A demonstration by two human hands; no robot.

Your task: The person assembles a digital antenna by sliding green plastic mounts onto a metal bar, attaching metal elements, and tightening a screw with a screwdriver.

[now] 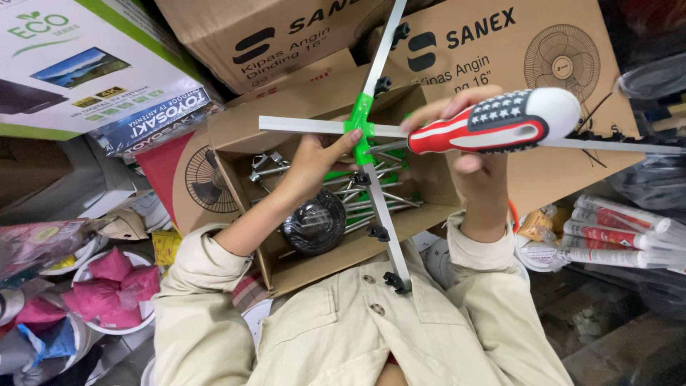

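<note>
My left hand [312,159] is pinched narrow, thumb and forefinger closed on the green plastic joint [359,123] where the two aluminium bars cross; my right hand [468,154] is wrapped shut around the screwdriver [500,123], its red, white and star-patterned handle lying across the fingers, the steel shaft pointing into the joint.

Inspection of the piece: the crossed frame [379,204] is thin, pale metal strip, judged light and fairly stiff along its length but liable to flex or twist if held by an end; black clips [379,232] sit at intervals on the long bar; the green joint looks like moulded plastic, likely to crack under an over-driven screw. Best hold, in my judgement, is at the joint itself, as now; the bare metal looks smooth and may slip. The screwdriver handle is thick and glossy, an easy full-palm grip.

Beyond the hands: the frame hangs above an open cardboard box [293,275] on my lap, holding more metal rods [364,196] and a black coil of cable [314,223]; large cartons [557,43] stand behind; sealant tubes [614,232] lie at my right; pink packets in a white bowl [114,286] at my left.
</note>
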